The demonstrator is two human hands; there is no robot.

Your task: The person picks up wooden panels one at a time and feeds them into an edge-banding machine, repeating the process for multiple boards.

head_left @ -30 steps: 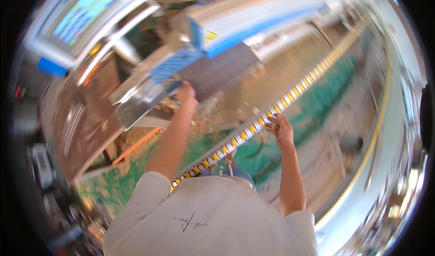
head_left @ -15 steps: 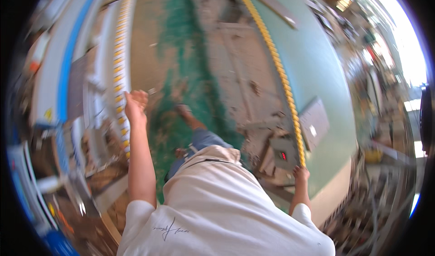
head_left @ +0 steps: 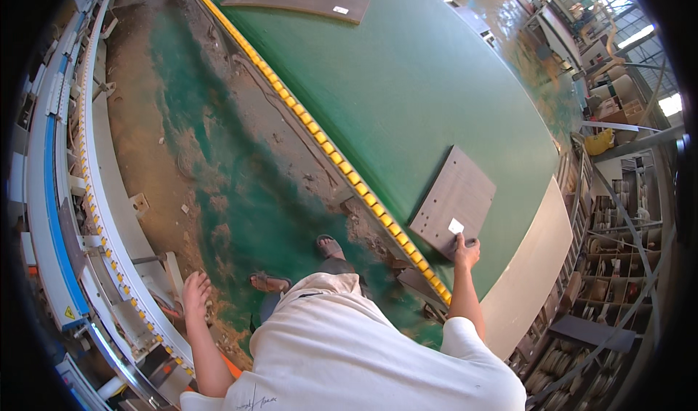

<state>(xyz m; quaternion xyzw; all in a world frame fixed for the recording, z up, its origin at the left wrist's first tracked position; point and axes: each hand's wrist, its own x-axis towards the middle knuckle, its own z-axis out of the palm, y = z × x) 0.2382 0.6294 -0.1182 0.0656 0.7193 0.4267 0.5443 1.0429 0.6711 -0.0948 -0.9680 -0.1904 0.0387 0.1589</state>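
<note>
My right hand [head_left: 467,252] is at the near corner of a brown wood-grain panel [head_left: 452,193], its thumb on top beside a white label [head_left: 456,226] and its other fingers curled at the edge. Small dark holes run along two sides of the panel, which lies on a wide green conveyor belt [head_left: 392,98]. My left hand [head_left: 196,292] hangs low on the left, empty, with its fingers loosely stretched out, beside a machine rail with yellow rollers [head_left: 102,226].
Yellow rollers [head_left: 320,138] line the belt's left edge. Another brown panel [head_left: 298,0] lies farther up the belt. Dusty green floor [head_left: 247,207] separates belt and rail. A rack [head_left: 607,266] with stored pieces and slanting metal bars stands at the right.
My body has turned toward the belt. My right hand has moved from the yellow rollers' near end onto the panel; my left hand has dropped lower.
</note>
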